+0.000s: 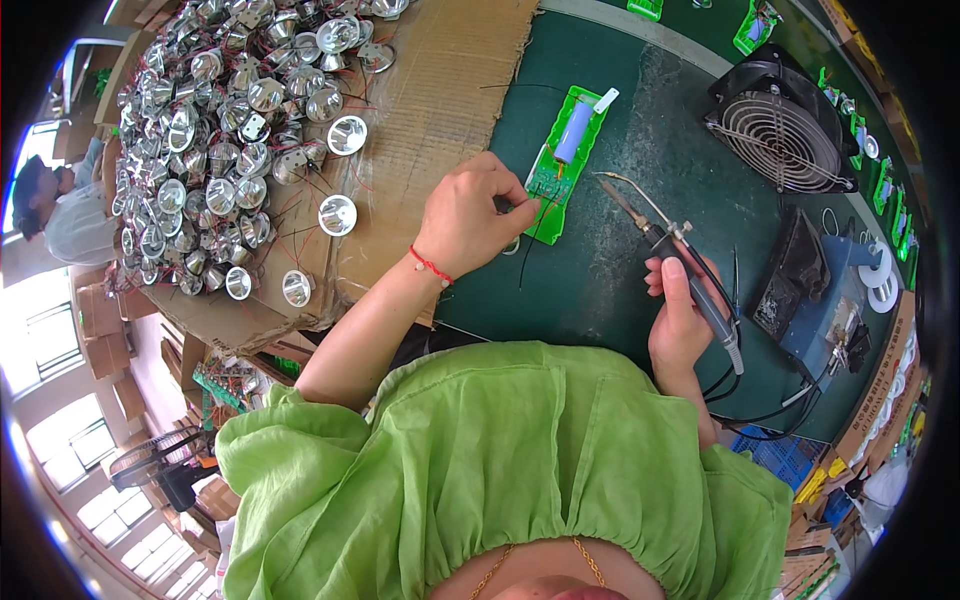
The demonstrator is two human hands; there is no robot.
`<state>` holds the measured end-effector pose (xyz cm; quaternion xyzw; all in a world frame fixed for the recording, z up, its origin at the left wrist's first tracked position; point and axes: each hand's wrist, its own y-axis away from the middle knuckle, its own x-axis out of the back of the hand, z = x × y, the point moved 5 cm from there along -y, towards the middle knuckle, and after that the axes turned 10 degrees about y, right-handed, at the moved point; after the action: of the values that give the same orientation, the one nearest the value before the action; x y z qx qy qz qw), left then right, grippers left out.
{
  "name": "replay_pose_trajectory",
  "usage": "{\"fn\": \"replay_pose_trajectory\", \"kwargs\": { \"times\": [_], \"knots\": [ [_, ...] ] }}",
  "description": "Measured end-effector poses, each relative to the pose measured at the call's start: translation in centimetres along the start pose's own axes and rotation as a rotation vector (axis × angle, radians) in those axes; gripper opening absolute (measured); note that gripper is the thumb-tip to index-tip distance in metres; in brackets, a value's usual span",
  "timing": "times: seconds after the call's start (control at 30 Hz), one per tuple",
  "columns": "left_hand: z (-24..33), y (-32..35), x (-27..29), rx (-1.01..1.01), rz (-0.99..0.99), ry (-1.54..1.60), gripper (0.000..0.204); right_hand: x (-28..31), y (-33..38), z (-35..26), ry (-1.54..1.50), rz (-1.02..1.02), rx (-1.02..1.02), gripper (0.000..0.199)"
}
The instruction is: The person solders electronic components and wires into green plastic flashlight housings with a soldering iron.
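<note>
A bright green plastic housing (546,228) lies on the dark green bench, holding a lilac cylindrical battery (574,134) and a small green circuit board (551,184). At the board's left edge, my left hand (472,208) is closed, thumb and forefinger pinched on a thin dark wire (524,262); the pinch itself is partly hidden. My right hand (680,315) grips a soldering iron (692,278) with a thin curved metal tube along it. Its tip points up and left, to the right of the housing and apart from it.
Shiny reflector cups (215,190) with wires pile up on cardboard (430,90) at the left. A metal-grilled fan (785,130) stands at the far right, above a blue soldering stand (825,300) with white rolls (882,290). Cables trail below the iron. More green housings (884,190) line the right edge.
</note>
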<state>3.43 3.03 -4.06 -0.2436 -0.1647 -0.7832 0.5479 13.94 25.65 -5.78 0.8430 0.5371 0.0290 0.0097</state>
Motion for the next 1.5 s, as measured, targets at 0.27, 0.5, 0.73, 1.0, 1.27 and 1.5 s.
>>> {"fn": "replay_pose_trajectory", "kwargs": {
  "times": [0.27,0.5,0.73,1.0,1.27,1.5],
  "knots": [
    [2.7,-9.5,3.3,-0.202,0.092,-0.122,0.024,2.9,-0.3,0.5,0.064,0.109,0.003,0.025],
    [2.5,-15.3,-4.5,-0.198,-0.166,-0.479,0.032,2.7,-0.3,1.6,0.07,0.124,-0.036,0.025],
    [4.6,-12.2,-0.1,-0.178,-0.094,0.381,0.014,3.2,-0.5,1.9,-0.013,0.102,-0.065,0.024],
    [4.0,-9.8,1.0,-0.175,-0.071,0.721,0.011,3.3,-0.6,1.6,-0.018,0.087,-0.076,0.025],
    [3.2,-10.2,1.4,-0.169,-0.014,0.692,0.01,3.0,-0.7,1.6,-0.002,0.082,-0.076,0.026],
    [-0.9,-13.4,-0.1,0.141,0.06,0.162,0.032,2.9,-0.7,1.7,-0.012,0.093,-0.064,0.026]
  ]
}}
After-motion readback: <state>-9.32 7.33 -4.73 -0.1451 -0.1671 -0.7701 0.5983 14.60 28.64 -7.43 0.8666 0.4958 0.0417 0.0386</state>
